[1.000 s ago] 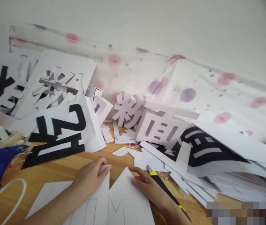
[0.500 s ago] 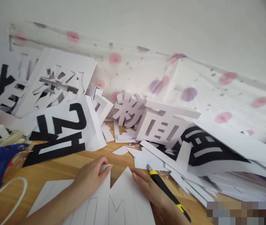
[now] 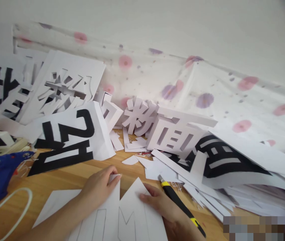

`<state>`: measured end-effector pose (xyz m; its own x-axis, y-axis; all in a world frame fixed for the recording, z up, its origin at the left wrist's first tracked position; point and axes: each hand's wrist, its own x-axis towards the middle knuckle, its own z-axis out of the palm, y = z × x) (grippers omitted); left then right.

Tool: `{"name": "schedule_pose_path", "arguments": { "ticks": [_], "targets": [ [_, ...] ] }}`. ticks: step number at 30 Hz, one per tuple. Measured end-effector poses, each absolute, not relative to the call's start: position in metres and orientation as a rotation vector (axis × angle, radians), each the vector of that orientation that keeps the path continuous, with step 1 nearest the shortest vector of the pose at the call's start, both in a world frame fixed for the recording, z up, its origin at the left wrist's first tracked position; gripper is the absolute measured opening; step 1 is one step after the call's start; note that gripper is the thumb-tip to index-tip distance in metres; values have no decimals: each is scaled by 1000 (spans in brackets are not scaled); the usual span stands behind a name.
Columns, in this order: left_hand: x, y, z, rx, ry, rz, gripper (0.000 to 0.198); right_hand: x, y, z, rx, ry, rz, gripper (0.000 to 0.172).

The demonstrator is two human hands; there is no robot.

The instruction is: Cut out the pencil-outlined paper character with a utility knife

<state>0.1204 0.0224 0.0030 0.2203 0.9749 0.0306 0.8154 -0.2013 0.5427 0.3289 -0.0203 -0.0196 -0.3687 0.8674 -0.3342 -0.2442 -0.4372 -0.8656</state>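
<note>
A white board (image 3: pixel 136 201) with penciled letter outlines and a V-shaped notch in its top edge is at the bottom centre. My left hand (image 3: pixel 102 184) pinches the board's top edge just left of the notch, thumb in front and fingers curled over. On the right side, my right hand (image 3: pixel 161 202) grips the edge, its thumb on the face and its other fingers partly hidden behind. Another white piece (image 3: pixel 54 201) shows beyond my left forearm. Close to my right hand lies a black and yellow utility knife (image 3: pixel 175 197) on the wooden table (image 3: pixel 77 175).
A blue glue gun (image 3: pixel 3 174) and a white cord (image 3: pixel 26 204) are at left. Behind stand white cut-out characters (image 3: pixel 139 115) and a sheet with black characters (image 3: pixel 104 144). Scraps and strips (image 3: pixel 195 184) pile at right. A flowered plastic sheet (image 3: pixel 147 77) covers the wall.
My right thumb has slid inward and down onto the board's face, with fingers shifting behind the edge. My left hand keeps its pinch. The whole view has shifted slightly.
</note>
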Motion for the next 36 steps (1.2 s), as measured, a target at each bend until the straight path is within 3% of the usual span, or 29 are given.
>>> {"name": "schedule_pose_path", "arguments": {
  "ticks": [5,11,16,21,27,36],
  "targets": [
    [119,22,4,2095,1626,557,23,328,-20,-14,-1169,-944,1785,42],
    [119,22,5,2065,1596,602,27,335,-18,-9,-1172,-913,1783,52],
    [118,24,0,2080,1555,637,31,337,-23,-9,-1124,-1019,1798,41],
    [117,24,-1,2097,1570,622,34,332,-24,-19,-1035,-1029,1864,53],
    [115,29,1,2080,1660,586,34,340,-15,-19,-1588,-1393,1204,38],
    [102,46,-6,2086,1891,427,36,394,-16,0,-2172,-1525,417,31]
  ]
}}
